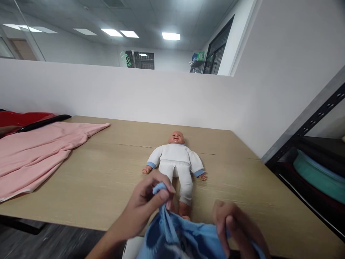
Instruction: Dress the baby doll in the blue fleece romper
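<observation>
A baby doll [176,162] in a white suit with blue cuffs lies on its back on the wooden table [107,180], head away from me. Just in front of its feet I hold up a blue patterned garment [178,235]. My left hand [147,207] pinches the garment's upper edge between thumb and fingers, close to the doll's left-side leg. My right hand [237,226] is closed on the garment's other edge, near the table's front edge. The doll's near foot is partly hidden behind the cloth.
A pink cloth [35,154] lies spread on the table's left side, with a red and black object [27,120] behind it. A white partition wall [134,97] runs along the table's far edge. A dark metal shelf [315,169] holding a teal item stands at right.
</observation>
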The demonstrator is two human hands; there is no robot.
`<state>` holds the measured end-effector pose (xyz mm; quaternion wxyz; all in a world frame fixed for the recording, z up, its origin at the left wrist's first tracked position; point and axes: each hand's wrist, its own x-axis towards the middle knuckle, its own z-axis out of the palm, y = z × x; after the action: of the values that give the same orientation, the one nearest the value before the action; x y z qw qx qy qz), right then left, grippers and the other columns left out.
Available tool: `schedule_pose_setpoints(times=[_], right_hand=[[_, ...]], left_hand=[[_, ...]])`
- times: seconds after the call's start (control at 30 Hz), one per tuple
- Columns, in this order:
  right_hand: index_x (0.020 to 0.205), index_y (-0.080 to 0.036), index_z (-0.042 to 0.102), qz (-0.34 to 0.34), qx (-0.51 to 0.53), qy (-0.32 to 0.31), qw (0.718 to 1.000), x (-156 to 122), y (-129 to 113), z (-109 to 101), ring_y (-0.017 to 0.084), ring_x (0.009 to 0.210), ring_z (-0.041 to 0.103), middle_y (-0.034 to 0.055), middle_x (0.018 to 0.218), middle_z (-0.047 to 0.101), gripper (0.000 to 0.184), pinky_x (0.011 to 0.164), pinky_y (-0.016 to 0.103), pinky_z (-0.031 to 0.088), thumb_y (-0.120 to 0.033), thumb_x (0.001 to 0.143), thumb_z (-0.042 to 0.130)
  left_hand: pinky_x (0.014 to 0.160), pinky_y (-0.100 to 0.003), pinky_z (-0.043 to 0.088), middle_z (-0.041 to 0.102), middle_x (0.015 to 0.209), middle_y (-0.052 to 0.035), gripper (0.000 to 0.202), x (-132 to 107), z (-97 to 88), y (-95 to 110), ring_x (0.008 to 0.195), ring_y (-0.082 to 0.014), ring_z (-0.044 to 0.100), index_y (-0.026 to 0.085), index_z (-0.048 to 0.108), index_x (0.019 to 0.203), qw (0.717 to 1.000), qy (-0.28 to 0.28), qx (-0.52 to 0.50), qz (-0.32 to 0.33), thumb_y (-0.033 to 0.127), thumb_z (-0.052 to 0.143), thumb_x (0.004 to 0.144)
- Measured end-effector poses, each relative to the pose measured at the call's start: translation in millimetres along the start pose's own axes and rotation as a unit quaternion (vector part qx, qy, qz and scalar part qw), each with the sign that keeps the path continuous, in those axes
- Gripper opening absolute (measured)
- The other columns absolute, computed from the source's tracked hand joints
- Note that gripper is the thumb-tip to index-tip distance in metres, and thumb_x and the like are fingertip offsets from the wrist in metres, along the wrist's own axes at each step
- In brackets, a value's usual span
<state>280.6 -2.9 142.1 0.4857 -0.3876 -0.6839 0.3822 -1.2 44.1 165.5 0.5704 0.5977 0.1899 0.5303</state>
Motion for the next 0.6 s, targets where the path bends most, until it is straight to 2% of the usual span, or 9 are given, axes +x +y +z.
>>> schedule_pose_setpoints(times=[0.03,0.13,0.2,0.27,0.33,0.4,0.5,0.6], right_hand=[[0.087,-0.025,0.063,0.0,0.007,-0.011,1.0,16,-5,-7,0.019,0.058,0.057,-0.0012,0.056,0.056,0.042,0.064,0.034,0.048,-0.049,0.114,0.04],[0.089,-0.023,0.062,0.065,-0.007,-0.101,0.993,62,-23,-21,0.015,0.055,0.05,-0.0024,0.059,0.056,0.046,0.06,0.03,0.042,-0.056,0.114,0.042],[0.091,-0.022,0.063,0.089,-0.006,-0.124,0.988,87,-31,-20,0.015,0.057,0.048,-0.003,0.06,0.054,0.05,0.059,0.029,0.04,-0.06,0.114,0.039],[0.094,-0.022,0.064,0.096,-0.006,-0.121,0.988,103,-35,-14,0.015,0.061,0.047,-0.0027,0.065,0.054,0.051,0.06,0.029,0.038,-0.062,0.113,0.039],[0.096,-0.022,0.064,0.094,-0.003,-0.115,0.989,113,-34,-7,0.014,0.066,0.047,-0.0023,0.071,0.055,0.049,0.063,0.028,0.039,-0.062,0.113,0.042],[0.095,-0.022,0.063,0.091,0.009,-0.109,0.99,119,-30,-3,0.015,0.068,0.049,-0.0023,0.072,0.055,0.047,0.065,0.028,0.041,-0.062,0.112,0.044],[0.092,-0.022,0.062,0.098,0.036,-0.088,0.991,128,-21,-5,0.015,0.063,0.047,-0.0029,0.068,0.053,0.048,0.063,0.029,0.042,-0.062,0.112,0.045],[0.088,-0.022,0.061,0.115,0.063,-0.063,0.989,133,-12,-11,0.015,0.059,0.046,-0.0024,0.064,0.052,0.05,0.059,0.029,0.041,-0.064,0.111,0.044]], left_hand=[[0.067,-0.021,0.046,0.059,0.081,0.0011,0.012,9,-9.3,8,0.069,-0.0085,0.056,0.022,0.066,0.108,1.0,-0.011,0.027,0.005,0.029,0.057,0.111],[0.062,-0.022,0.04,0.054,0.076,0.0024,0.015,31,-27.2,31,0.064,-0.0088,0.049,0.02,0.067,0.109,0.993,-0.008,0.115,0.005,0.031,0.057,0.111],[0.072,-0.025,0.046,0.061,0.088,-0.0009,0.018,41,-26.2,40,0.076,-0.0123,0.055,0.021,0.068,0.115,0.978,-0.024,0.208,-0.01,0.037,0.062,0.109],[0.092,-0.032,0.05,0.068,0.111,-0.0056,0.033,46,-16.7,38,0.101,-0.0193,0.061,0.025,0.068,0.124,0.949,-0.103,0.299,-0.014,0.047,0.073,0.1],[0.106,-0.039,0.048,0.069,0.128,-0.008,0.057,47,-5.2,21,0.12,-0.0267,0.06,0.027,0.067,0.131,0.911,-0.214,0.352,0.014,0.058,0.085,0.087],[0.109,-0.043,0.047,0.07,0.132,-0.0098,0.068,45,2.6,-7,0.121,-0.0296,0.062,0.025,0.066,0.13,0.881,-0.277,0.379,0.063,0.067,0.086,0.081],[0.103,-0.044,0.048,0.07,0.129,-0.0127,0.058,38,6.0,-47,0.115,-0.0306,0.063,0.02,0.067,0.121,0.852,-0.284,0.43,0.091,0.067,0.077,0.089],[0.098,-0.042,0.05,0.071,0.125,-0.013,0.039,34,5.8,-60,0.111,-0.0282,0.064,0.018,0.067,0.114,0.849,-0.286,0.436,0.087,0.056,0.066,0.102]])
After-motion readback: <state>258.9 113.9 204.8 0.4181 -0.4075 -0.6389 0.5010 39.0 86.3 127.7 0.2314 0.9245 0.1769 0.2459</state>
